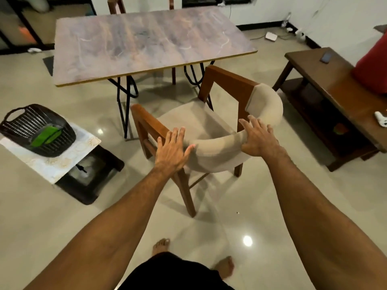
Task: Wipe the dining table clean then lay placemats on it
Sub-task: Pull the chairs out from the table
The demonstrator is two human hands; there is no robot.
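1. At the bottom of the frame, the person stands barefoot on the tiled floor, both arms stretched forward.
2. The left hand lies released, fingers straight, palm and thumb against the left end of the padded backrest of a wooden chair.
3. The right hand rests flat on the same backrest further right, fingers spread. Neither hand grasps a cloth or a mat.
4. The chair stands clear of the table at the centre of the frame. Judgement: the step in hand is shifting the chair for access, a preliminary to wiping.
5. At the left of the frame, a dark basket holds a green item, possibly the wiping cloth; it cannot be identified with certainty.
6. The basket sits on a pale patterned sheet, which lies on a low black stand. Judgement: this sheet is probably one or more placemats, not yet deployed.
7. The dining table worktop occupies the upper centre. No placemat lies on it. Pale streaks show on its surface; whether they are dirt or pattern cannot be told.
8. Judgement on progress: wiping has no visible sign of completion, and laying the mats is wholly outstanding. The task is at its start.
9. A second chair stands behind the worktop at the top edge.
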